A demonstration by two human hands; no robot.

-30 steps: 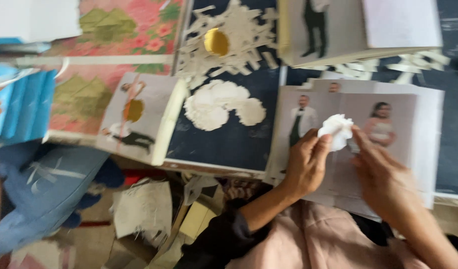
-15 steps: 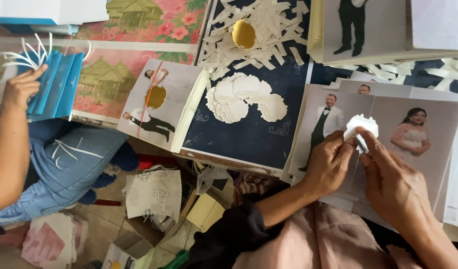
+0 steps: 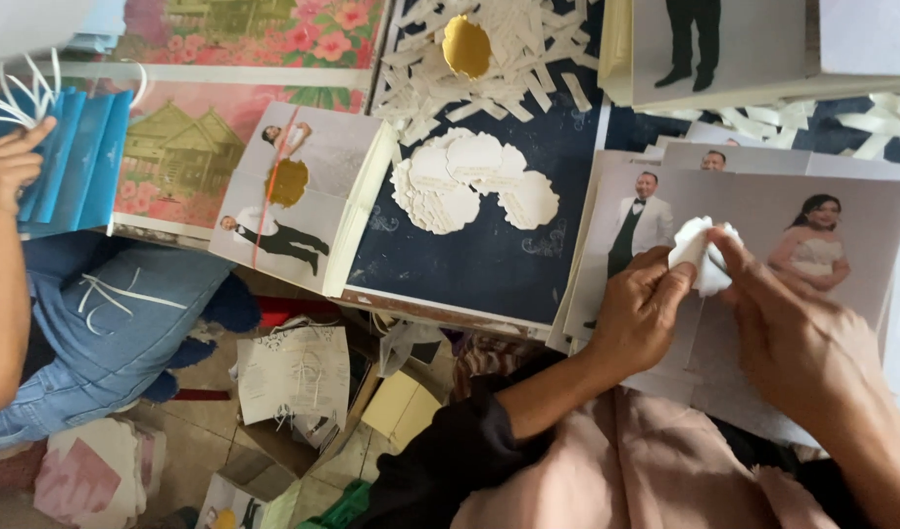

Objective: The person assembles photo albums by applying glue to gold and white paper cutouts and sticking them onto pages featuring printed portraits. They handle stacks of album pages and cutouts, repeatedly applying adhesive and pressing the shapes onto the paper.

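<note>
Both hands are working one small white scalloped paper piece (image 3: 703, 257). Left hand (image 3: 638, 318) is pinching its lower-left edge between thumb and fingers; right hand (image 3: 795, 338) is pinching the right edge, fingers closed narrow on it. The piece is sitting just above a stack of printed cards (image 3: 861, 211) showing a man in a white jacket and a woman in a pale gown.

Containers: an open cardboard box (image 3: 303, 431) is sitting on the floor below the table edge, holding a white printed card and loose paper; what lies deeper inside is hard to make out. No tray or bin on the table itself; things are lying loose on the dark blue board (image 3: 489, 264).

On that board: a fanned pile of white scalloped discs (image 3: 469, 181), and above it a heap of white paper strips (image 3: 538, 59) around a gold oval (image 3: 466, 46).

Far left, another person's hand (image 3: 9, 167) is resting against a blue folded stack (image 3: 77, 162) with white strips sticking out; their arm is cut off by the frame edge.

Right forearm is running out of frame at lower right. The card stack at top right (image 3: 724, 49) is cropped, showing only legs in dark trousers.
</note>
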